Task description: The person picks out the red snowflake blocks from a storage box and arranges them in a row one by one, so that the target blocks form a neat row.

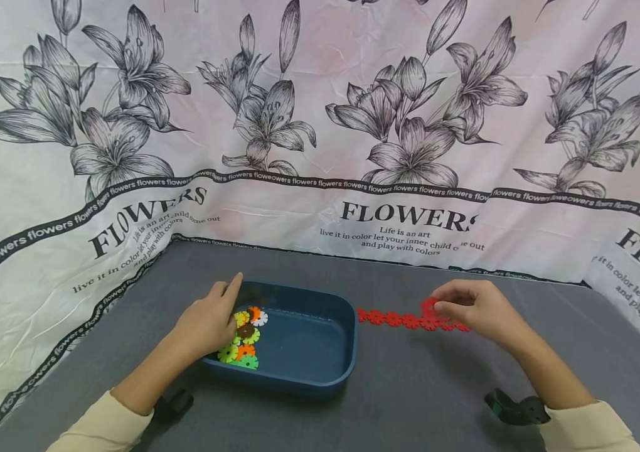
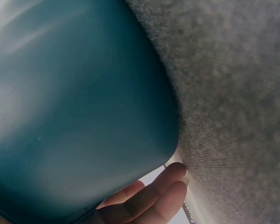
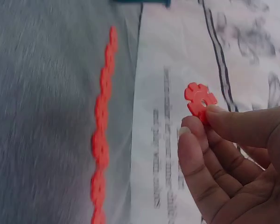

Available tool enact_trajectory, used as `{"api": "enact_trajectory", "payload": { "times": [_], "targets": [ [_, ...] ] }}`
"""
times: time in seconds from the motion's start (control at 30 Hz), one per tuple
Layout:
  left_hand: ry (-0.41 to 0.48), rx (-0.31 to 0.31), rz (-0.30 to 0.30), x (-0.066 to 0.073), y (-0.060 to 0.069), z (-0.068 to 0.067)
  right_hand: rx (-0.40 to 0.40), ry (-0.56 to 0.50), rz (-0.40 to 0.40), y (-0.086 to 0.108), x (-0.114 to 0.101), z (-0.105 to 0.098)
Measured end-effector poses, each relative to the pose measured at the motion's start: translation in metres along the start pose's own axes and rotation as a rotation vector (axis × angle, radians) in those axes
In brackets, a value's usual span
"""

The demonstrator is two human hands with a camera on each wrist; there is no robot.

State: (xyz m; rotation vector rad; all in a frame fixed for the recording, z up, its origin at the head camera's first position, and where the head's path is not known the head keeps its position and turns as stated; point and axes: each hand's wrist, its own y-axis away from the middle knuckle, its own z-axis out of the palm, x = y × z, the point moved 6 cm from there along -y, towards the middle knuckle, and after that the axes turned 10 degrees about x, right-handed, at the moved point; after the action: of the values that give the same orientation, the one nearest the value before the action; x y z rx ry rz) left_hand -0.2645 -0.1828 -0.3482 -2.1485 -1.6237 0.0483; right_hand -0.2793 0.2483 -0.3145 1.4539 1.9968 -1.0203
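In the head view, my left hand [image 1: 207,323] grips the left wall of a dark blue plastic tub [image 1: 320,383]. The left wrist view has its fingers [image 2: 151,198] against the tub's outer side; the thumb is hidden there. Inside the tub, flower-shaped plastic discs [image 1: 246,348] in green, yellow, orange, white and brown lie at the left end. My right hand [image 1: 480,311] pinches a red notched disc [image 3: 200,100] between thumb and fingertips, above a row of red discs [image 1: 393,318]. In the right wrist view, the held disc is apart from the row [image 3: 101,112].
A grey cloth [image 1: 399,389] covers the table. Behind it hangs a white flower-printed sheet [image 1: 309,213]. Dark straps show beneath both wrists, the right strap [image 1: 514,408] more plainly. The red row runs rightward from the tub's right side.
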Motion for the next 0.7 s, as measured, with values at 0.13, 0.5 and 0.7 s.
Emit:
{"api": "enact_trajectory", "payload": {
  "times": [0.13, 0.5, 0.7],
  "targets": [
    [0.003, -0.007, -0.003, 0.000, -0.001, 0.000, 0.010, 0.047, 0.084, 0.005, 0.026, -0.018],
    [-0.007, -0.014, -0.004, 0.003, -0.003, 0.002, 0.019, 0.084, 0.262, 0.022, 0.096, -0.069],
    [-0.019, -0.011, -0.005, 0.003, -0.004, 0.001, -0.003, 0.107, 0.373, 0.025, 0.123, -0.085]
  ]
}}
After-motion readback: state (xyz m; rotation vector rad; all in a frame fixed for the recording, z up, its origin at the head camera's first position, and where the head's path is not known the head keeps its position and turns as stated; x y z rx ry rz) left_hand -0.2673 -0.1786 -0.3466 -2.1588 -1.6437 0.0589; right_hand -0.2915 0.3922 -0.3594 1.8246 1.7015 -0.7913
